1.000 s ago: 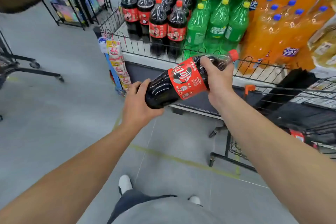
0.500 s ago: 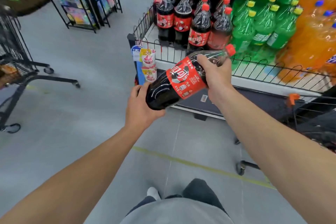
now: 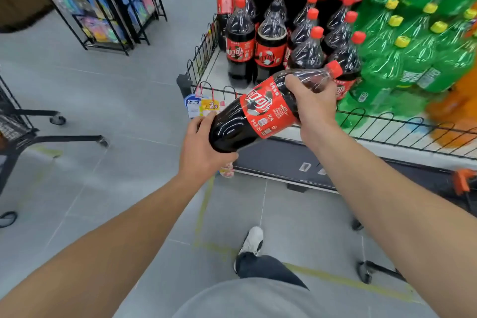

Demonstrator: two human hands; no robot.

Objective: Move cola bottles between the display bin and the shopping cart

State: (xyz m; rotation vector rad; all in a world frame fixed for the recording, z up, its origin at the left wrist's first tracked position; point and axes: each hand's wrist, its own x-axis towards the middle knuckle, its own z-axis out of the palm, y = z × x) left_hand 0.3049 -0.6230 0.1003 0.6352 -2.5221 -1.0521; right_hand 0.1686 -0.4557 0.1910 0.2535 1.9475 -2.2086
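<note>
Both forearms were bare from the lower frame edge to the wrists — no sleeve, watch or band showed on either. The bare left hand (image 3: 204, 147) and bare right hand (image 3: 313, 106) wore no rings or gloves. A plain light grey cloth top (image 3: 258, 299) covered the torso. Below it showed a dark navy trouser leg (image 3: 260, 267) — and a white sneaker with dark trim (image 3: 251, 240).

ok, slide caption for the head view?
Both hands carry a tilted cola bottle toward the wire display bin.

A shop: stacked soda bottles (image 3: 413, 41) in a wire display bin (image 3: 387, 124).
</note>
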